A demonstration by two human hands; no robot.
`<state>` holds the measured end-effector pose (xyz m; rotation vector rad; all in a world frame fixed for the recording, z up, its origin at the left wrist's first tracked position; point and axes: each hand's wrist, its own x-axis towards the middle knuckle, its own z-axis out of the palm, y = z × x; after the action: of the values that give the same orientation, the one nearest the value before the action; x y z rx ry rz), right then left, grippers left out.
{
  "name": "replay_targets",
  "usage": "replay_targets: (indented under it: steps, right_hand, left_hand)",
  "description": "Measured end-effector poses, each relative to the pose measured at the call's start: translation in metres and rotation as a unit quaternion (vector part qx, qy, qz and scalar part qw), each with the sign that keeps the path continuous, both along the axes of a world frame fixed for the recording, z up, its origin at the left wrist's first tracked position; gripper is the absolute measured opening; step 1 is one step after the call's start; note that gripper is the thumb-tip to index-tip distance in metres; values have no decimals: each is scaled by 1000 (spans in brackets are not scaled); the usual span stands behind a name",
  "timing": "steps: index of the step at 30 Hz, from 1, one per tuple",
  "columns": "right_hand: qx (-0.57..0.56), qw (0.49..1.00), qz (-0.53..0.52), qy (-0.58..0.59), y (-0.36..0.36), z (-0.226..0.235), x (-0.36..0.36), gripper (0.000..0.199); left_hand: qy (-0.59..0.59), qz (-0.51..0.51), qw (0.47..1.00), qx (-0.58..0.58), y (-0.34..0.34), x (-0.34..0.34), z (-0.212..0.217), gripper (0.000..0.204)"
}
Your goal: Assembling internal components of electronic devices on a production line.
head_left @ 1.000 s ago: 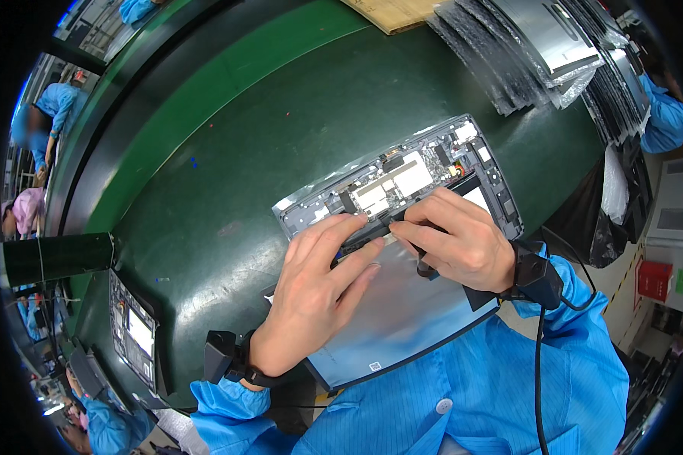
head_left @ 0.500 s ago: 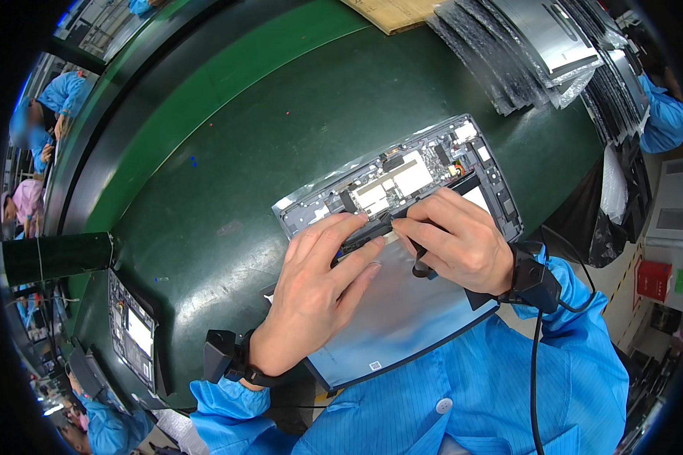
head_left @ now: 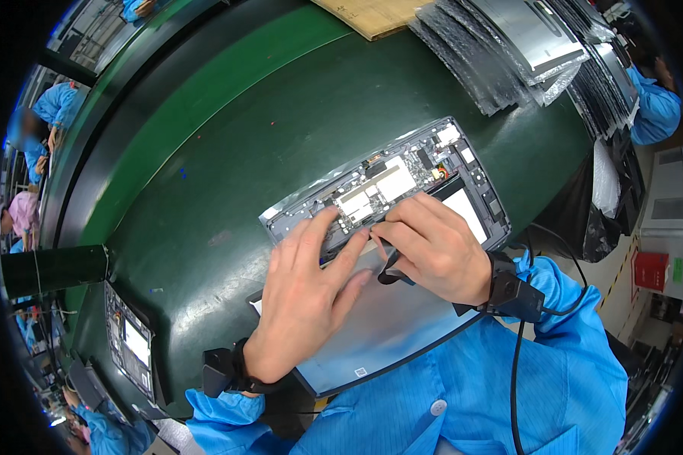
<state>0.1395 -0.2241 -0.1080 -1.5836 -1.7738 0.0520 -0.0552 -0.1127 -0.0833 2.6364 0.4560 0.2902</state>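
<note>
An opened laptop lies in front of me, its base (head_left: 472, 155) showing a circuit board (head_left: 393, 179) with pale covers. Its display panel (head_left: 372, 334), grey-blue and blurry in sheen, extends toward my body. My left hand (head_left: 302, 292) spreads over the left part of the base; the index fingertip touches the board's edge and the thumb lies over the panel. At the seam between base and panel, my right hand (head_left: 440, 250) pinches a thin flexible strip (head_left: 393, 273), dark and looped below the fingers. The strip's far end is hidden by my fingertips.
Another opened laptop base (head_left: 133, 341) lies at the table's left edge. Stacked silver panels in bubble wrap (head_left: 493, 53) stand at the far right, beside cardboard (head_left: 372, 15). A black cable (head_left: 517, 379) hangs from my right wrist device (head_left: 514, 290). Co-workers in blue sit around.
My left index finger has shifted left along the board, away from my right fingertips. More of the strip shows beneath my right hand, which stays at the seam. The whole view has moved slightly.
</note>
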Motion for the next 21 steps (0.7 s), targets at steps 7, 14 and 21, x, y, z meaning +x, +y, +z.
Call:
replay_targets:
  steps: [7,14,21]
  right_hand:
    - [6,1000,4,-7,3,-1,1,31]
    - [27,1000,-7,-9,2,-2,1,35]
    - [29,999,-5,-11,4,-2,3,34]
  left_hand:
    - [11,23,999,26,-1,2,-1,48]
    - [7,1,999,42,3,5,-1,48]
    - [-21,8,1000,13,5,4,-5,42]
